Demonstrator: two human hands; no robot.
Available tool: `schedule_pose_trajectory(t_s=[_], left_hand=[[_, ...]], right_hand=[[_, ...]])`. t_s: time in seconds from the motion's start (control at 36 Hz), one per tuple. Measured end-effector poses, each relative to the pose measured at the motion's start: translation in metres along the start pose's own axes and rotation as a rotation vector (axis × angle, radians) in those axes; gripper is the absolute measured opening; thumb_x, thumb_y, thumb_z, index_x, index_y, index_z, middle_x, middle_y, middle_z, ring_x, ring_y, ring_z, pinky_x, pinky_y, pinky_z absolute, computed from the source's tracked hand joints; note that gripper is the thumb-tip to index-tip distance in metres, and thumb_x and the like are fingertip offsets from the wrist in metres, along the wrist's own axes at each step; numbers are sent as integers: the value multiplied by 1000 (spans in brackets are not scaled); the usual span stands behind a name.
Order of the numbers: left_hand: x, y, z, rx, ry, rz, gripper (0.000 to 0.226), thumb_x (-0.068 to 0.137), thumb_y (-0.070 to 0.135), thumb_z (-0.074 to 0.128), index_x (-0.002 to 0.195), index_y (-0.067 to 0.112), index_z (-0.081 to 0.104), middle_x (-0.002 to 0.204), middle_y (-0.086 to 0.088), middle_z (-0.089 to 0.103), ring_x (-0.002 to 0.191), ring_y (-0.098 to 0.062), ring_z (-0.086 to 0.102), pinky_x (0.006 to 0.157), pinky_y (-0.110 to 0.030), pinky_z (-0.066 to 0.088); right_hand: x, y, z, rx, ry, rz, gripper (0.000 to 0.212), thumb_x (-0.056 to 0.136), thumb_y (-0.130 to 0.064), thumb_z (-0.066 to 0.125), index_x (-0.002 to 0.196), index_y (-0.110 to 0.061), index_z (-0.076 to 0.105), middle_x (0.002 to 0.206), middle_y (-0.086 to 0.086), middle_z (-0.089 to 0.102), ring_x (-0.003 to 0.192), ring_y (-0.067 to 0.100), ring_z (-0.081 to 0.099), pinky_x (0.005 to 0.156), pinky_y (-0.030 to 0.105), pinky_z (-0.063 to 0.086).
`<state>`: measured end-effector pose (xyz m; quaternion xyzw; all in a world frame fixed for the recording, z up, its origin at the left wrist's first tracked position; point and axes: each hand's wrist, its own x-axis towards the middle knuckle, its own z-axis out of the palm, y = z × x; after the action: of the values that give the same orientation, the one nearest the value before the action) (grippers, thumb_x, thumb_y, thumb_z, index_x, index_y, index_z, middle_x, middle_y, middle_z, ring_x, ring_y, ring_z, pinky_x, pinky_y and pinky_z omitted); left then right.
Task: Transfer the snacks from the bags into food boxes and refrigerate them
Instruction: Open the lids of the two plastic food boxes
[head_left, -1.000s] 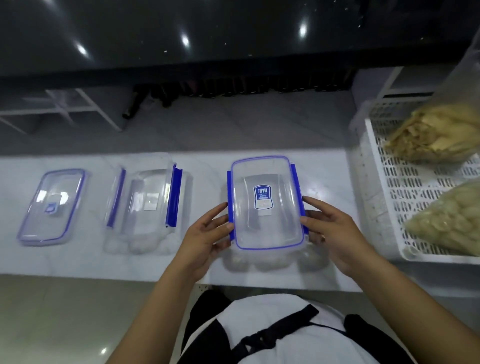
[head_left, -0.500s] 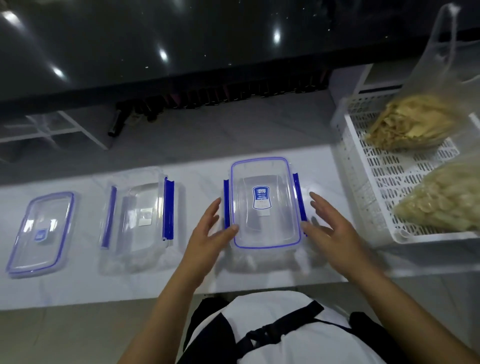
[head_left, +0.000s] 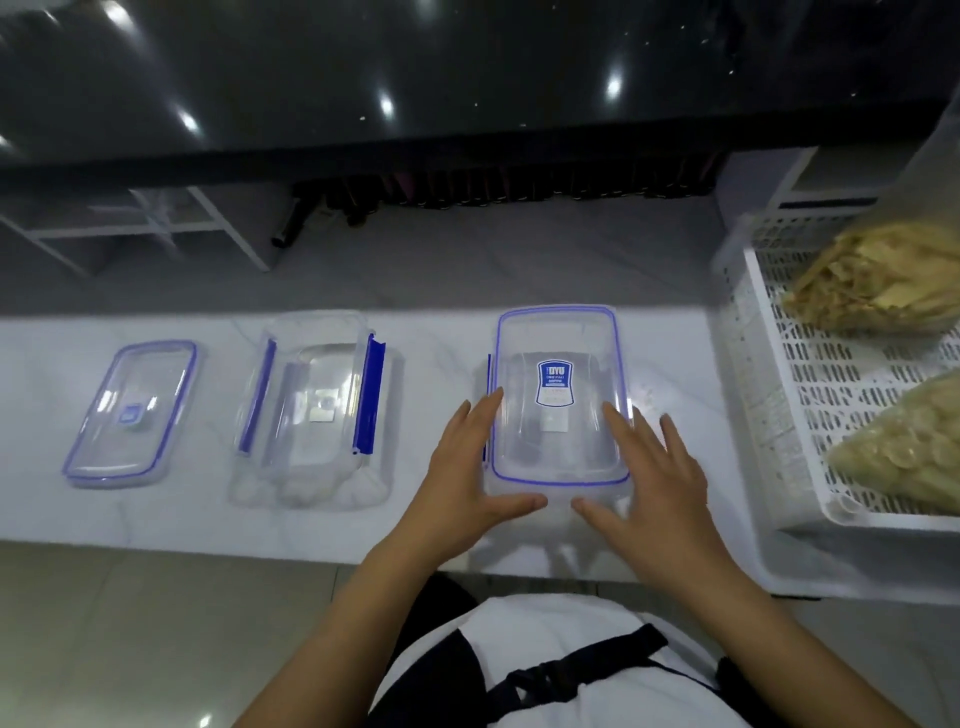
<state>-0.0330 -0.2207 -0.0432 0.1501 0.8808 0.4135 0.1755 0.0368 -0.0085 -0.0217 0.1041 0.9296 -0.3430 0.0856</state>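
Both my left hand (head_left: 470, 480) and right hand (head_left: 647, 480) lie released, fingers straight, flanking the lidded food box (head_left: 558, 395) at frame centre; uneven lifting risks jamming its lid.

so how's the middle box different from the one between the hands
The middle box has no lid on it, and its lid lies flat to its left; the right box has its lid on, with a blue label on top. The middle box stands untouched, while the left hand and right hand flank the right box with straight fingers. Both are clear, rectangular, blue-trimmed and empty of snacks.
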Motion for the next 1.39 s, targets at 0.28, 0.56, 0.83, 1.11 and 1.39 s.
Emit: schedule_pose_trajectory(t_s=[0.28, 0.56, 0.83, 1.11, 1.39], left_hand=[[-22, 14, -69, 31, 107, -38, 101, 73, 60, 78, 148, 61, 11, 162, 30, 13, 150, 5, 7, 123, -47, 25], [-96, -82, -231, 87, 249, -90, 99, 67, 64, 77, 147, 64, 18, 160, 34, 15, 150, 5, 8, 123, -43, 22], [-130, -238, -371, 97, 236, -149, 103, 70, 43, 89, 152, 49, 26, 156, 23, 31, 146, -9, 27, 120, -42, 29], [-105, -339, -404, 233, 61, -128, 106, 71, 51, 85, 155, 44, 20, 164, 13, 24, 152, -20, 18, 122, -37, 17], [-92, -373, -393, 338, 43, -67, 107, 71, 64, 77, 157, 36, 20, 160, 5, 34, 145, -24, 29, 121, -41, 26]], right_hand=[[16, -56, -9, 7, 11, -183, 84, 81, -58, 68, 146, -58, 15, 165, -8, 22, 155, 18, -4, 122, 45, 6], [40, -204, 80, -14, -115, -454, 83, 84, -54, 68, 143, -62, 11, 163, -18, 18, 153, 11, -7, 123, 42, 5], [66, -359, 233, -50, -215, -426, 86, 89, -54, 63, 147, -59, -1, 168, -11, 4, 154, 13, -11, 125, 43, 4], [82, -392, 323, 27, -299, -190, 88, 88, -49, 68, 154, -51, 9, 168, -11, 5, 155, 17, -2, 124, 43, 9], [88, -389, 356, -148, -238, -143, 89, 92, -57, 58, 157, -42, 0, 169, -6, -2, 155, 22, -9, 123, 45, 1]])
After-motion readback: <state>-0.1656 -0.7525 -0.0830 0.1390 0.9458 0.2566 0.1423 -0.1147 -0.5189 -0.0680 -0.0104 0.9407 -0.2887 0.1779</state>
